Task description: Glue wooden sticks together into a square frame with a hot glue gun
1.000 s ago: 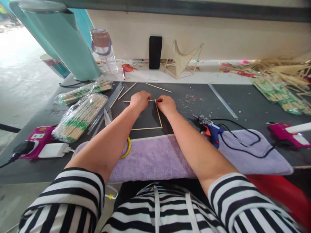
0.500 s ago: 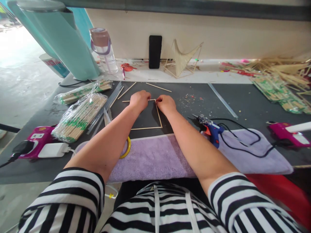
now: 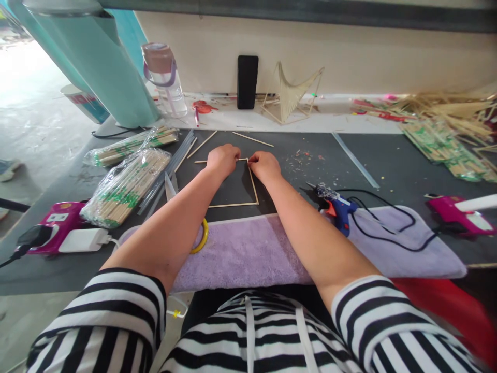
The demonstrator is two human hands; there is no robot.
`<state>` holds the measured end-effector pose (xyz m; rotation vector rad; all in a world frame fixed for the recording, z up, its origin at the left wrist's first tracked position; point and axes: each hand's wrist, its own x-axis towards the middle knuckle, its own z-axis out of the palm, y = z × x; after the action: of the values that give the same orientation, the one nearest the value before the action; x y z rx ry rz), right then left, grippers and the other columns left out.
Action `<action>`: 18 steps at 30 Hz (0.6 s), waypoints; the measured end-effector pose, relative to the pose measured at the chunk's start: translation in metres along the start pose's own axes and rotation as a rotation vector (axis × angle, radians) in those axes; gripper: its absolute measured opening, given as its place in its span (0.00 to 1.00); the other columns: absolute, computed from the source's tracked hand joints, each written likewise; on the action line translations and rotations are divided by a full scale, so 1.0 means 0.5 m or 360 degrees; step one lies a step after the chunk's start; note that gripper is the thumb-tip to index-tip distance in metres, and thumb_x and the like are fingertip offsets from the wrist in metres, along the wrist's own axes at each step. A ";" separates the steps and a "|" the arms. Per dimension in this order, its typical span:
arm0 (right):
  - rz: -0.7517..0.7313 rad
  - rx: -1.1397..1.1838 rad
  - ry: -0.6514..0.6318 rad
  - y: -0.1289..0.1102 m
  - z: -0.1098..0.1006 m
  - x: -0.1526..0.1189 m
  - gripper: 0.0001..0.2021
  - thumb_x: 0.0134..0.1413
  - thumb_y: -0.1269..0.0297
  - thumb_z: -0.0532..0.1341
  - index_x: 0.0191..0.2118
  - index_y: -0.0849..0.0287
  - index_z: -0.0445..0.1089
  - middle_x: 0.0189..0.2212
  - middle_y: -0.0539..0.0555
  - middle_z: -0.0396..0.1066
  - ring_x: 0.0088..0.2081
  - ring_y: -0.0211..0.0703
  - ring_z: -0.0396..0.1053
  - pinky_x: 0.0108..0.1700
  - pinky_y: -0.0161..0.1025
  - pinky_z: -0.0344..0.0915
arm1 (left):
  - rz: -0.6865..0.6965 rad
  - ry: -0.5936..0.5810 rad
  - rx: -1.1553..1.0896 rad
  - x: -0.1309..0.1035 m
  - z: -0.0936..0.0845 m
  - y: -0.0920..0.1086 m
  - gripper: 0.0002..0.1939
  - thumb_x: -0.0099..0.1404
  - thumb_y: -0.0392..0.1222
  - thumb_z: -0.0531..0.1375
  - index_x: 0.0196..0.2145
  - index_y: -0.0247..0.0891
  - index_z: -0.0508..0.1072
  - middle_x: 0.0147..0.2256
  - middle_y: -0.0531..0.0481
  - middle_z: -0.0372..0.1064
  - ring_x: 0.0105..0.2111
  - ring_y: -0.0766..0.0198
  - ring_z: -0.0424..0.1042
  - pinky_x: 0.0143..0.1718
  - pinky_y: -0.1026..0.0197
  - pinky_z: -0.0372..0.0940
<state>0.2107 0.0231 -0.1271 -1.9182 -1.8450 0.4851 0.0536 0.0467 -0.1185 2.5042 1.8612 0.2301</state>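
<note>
Thin wooden sticks lie joined at corners on the dark table. My left hand (image 3: 222, 159) pinches the far stick (image 3: 200, 161), whose left end sticks out past the hand. At the far right corner, my right hand (image 3: 264, 165) has its fingertips closed on the end of the right-side stick (image 3: 252, 181). That stick meets a near stick (image 3: 233, 205) at the near right corner. My left forearm hides the near stick's left end and part of the scissors (image 3: 204, 235), whose yellow handle and blades show on either side.
Bagged stick bundles (image 3: 126, 189) and clear glue sticks (image 3: 182, 150) lie left. A blue glue gun (image 3: 337, 207) with a black cord rests right by a purple towel (image 3: 244, 254). Behind stand a bottle (image 3: 165, 83), a phone (image 3: 247, 83) and a stick model (image 3: 293, 96). Magenta power strips (image 3: 58, 220) sit leftward and rightward.
Both hands keep their places at the far corner of the sticks. The whole view has shifted very slightly; nothing else has visibly moved on the table.
</note>
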 end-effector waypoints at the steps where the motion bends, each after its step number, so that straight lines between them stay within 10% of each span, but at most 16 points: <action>1: 0.0000 0.0007 0.0004 0.000 0.000 0.000 0.11 0.56 0.65 0.61 0.41 0.53 0.79 0.44 0.55 0.79 0.46 0.48 0.74 0.46 0.40 0.67 | -0.0001 -0.0001 -0.0001 0.000 0.000 0.000 0.16 0.66 0.40 0.53 0.43 0.47 0.79 0.47 0.47 0.75 0.46 0.54 0.74 0.39 0.58 0.63; 18: -0.0006 0.0028 0.0024 0.004 0.004 0.002 0.10 0.56 0.65 0.62 0.42 0.53 0.80 0.44 0.55 0.79 0.46 0.48 0.74 0.46 0.40 0.67 | -0.0004 0.0003 0.0018 -0.002 0.000 0.001 0.15 0.67 0.40 0.53 0.43 0.47 0.79 0.48 0.48 0.75 0.47 0.56 0.73 0.38 0.59 0.61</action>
<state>0.2114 0.0239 -0.1296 -1.9016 -1.8286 0.4829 0.0536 0.0456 -0.1185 2.5093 1.8716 0.2227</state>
